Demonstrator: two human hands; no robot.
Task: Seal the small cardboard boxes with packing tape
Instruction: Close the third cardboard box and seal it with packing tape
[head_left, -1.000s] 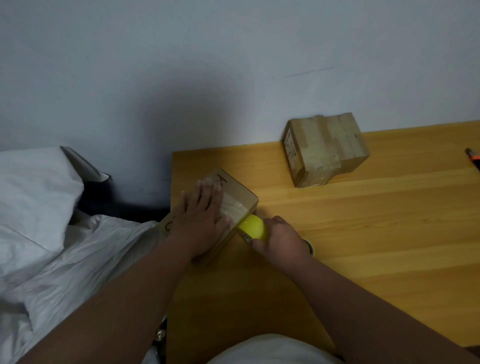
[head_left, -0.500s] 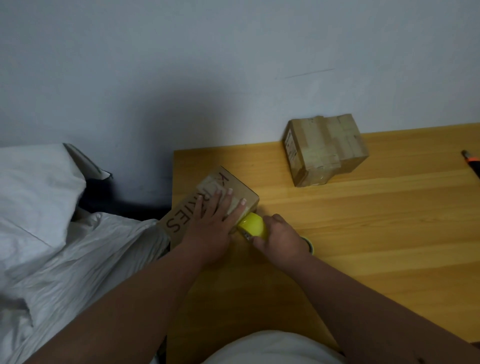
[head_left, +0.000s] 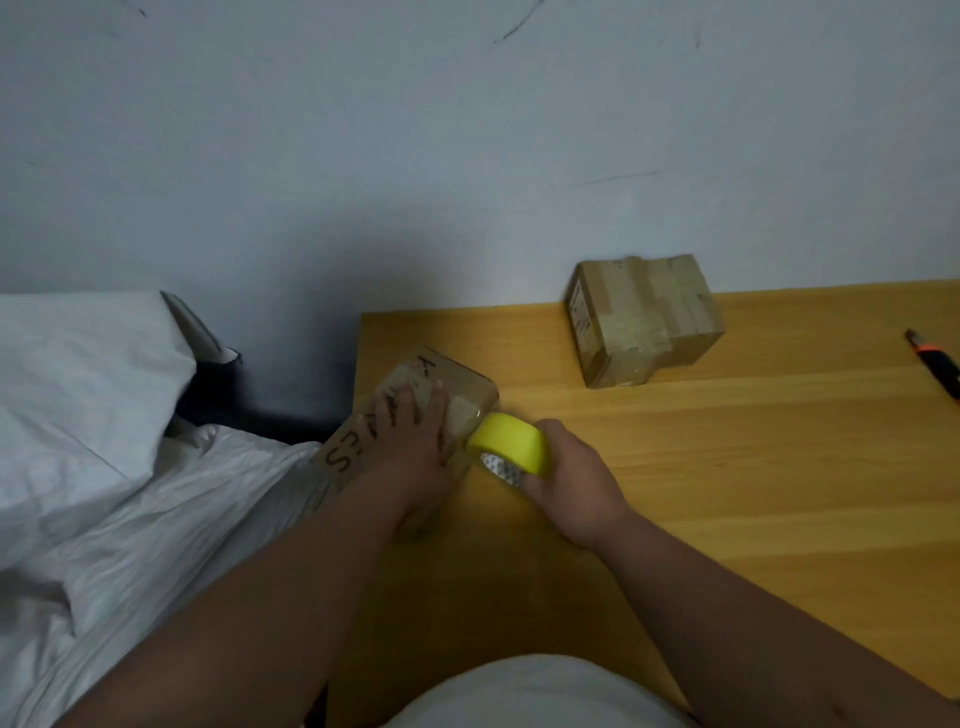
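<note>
Lifted since earlier, the tape roll in the right hand nears finishing the near box, flat left hand pressing; the far box looks sealed.

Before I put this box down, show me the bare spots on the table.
Bare wood lies between the taped box by the wall and the right hand, and on toward the cutter at the right edge. The table's left corner is crowded: lettered box, left hand, yellow tape roll.

left hand: fingers flat, pressing down | right hand: fingers curled, gripping
</note>
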